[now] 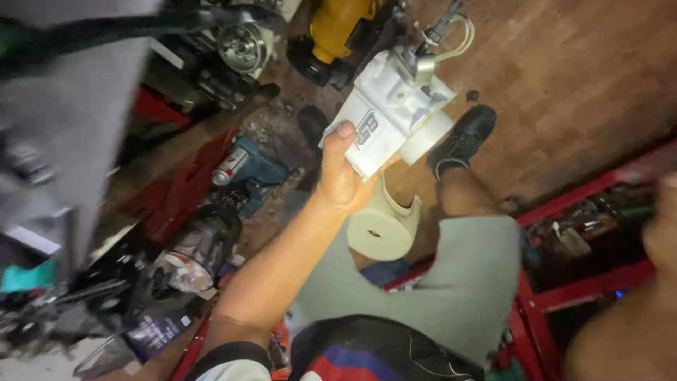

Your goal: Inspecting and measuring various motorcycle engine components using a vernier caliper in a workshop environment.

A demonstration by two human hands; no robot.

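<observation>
White engine casting (395,116) in left hand (342,176), grip closed round it; right hand (663,226) blurred, grip unclear.

— What are we seeing underfoot?

— We are looking down at a brown wooden floor (578,63), worn and stained. A black shoe (465,137) is standing on it near the middle, and a small dark bit (472,94) is lying just beyond the toe.

— And to the left?

— We are noting clutter lying on the floor: a blue power tool (257,173) with a red and white can (229,166) resting against it, a red metal piece (176,190) beside them, and a yellow and black machine (338,32) sitting at the far edge.

— On the right?

— A red metal rack (564,293) is standing there, its shelves holding small tools we cannot make out clearly.
</observation>
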